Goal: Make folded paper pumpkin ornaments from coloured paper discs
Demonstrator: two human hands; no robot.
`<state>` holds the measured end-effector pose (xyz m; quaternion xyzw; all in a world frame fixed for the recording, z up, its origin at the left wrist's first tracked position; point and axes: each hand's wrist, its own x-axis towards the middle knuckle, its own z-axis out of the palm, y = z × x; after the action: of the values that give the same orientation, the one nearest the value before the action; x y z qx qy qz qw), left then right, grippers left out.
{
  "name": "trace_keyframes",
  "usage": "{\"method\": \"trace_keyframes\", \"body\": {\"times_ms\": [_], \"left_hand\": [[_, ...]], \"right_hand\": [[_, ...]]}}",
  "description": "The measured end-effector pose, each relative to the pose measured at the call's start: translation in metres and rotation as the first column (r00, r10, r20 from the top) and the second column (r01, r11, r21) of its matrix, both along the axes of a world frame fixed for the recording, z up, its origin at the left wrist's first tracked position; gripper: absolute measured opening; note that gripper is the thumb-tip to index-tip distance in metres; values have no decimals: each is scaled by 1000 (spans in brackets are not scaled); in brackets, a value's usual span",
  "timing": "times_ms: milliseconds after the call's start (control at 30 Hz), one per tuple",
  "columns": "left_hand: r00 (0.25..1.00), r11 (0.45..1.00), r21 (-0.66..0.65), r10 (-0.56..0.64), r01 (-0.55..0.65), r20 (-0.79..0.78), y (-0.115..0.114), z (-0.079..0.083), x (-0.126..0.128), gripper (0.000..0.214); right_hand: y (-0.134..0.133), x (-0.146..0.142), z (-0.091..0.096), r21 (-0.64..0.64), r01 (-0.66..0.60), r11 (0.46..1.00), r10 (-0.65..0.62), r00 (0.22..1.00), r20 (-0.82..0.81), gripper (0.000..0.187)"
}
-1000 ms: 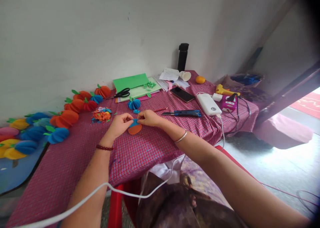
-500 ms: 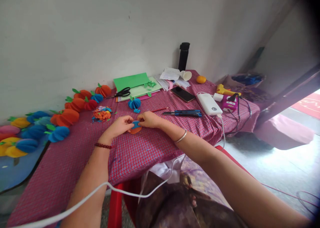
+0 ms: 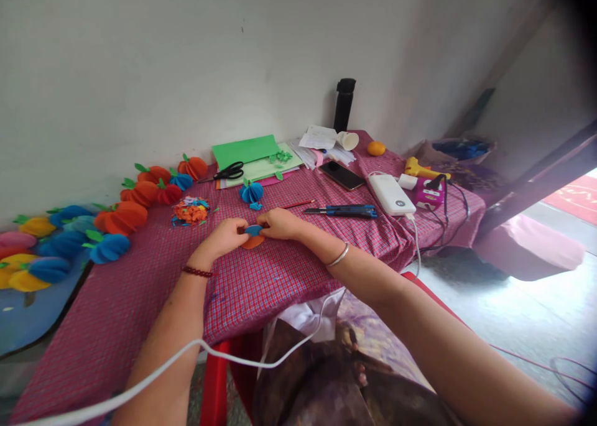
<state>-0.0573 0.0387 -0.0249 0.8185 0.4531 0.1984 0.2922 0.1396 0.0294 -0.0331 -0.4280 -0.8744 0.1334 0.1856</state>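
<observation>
My left hand [image 3: 224, 236] and my right hand [image 3: 280, 223] meet at the middle of the table, both pinching a small blue paper piece [image 3: 254, 230]. Under it lies an orange paper disc [image 3: 253, 242] on the red checked tablecloth [image 3: 261, 277]. The fingers of both hands are closed on the blue piece, with their tips partly hidden behind it. A finished blue paper ball with a green leaf [image 3: 251, 192] stands just behind the hands.
Orange, blue and yellow paper fruits [image 3: 119, 217] line the left edge. A scrap pile [image 3: 189, 213], scissors [image 3: 228, 173], green paper sheets [image 3: 247, 151], a phone [image 3: 342, 175], a blue utility knife [image 3: 347, 211], a white power bank [image 3: 390, 194], a glue gun [image 3: 420, 170] and a black bottle [image 3: 344, 106] lie farther back.
Both hands have pressed the blue piece lower onto the orange disc, which shows less than before. The view has shifted slightly.
</observation>
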Motion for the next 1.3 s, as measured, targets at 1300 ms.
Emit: {"method": "trace_keyframes", "body": {"times_ms": [1300], "left_hand": [[949, 955, -269, 192, -122, 251, -7, 9, 5, 27]], "right_hand": [[13, -5, -6, -214, -23, 976, -99, 833, -544, 9]]}}
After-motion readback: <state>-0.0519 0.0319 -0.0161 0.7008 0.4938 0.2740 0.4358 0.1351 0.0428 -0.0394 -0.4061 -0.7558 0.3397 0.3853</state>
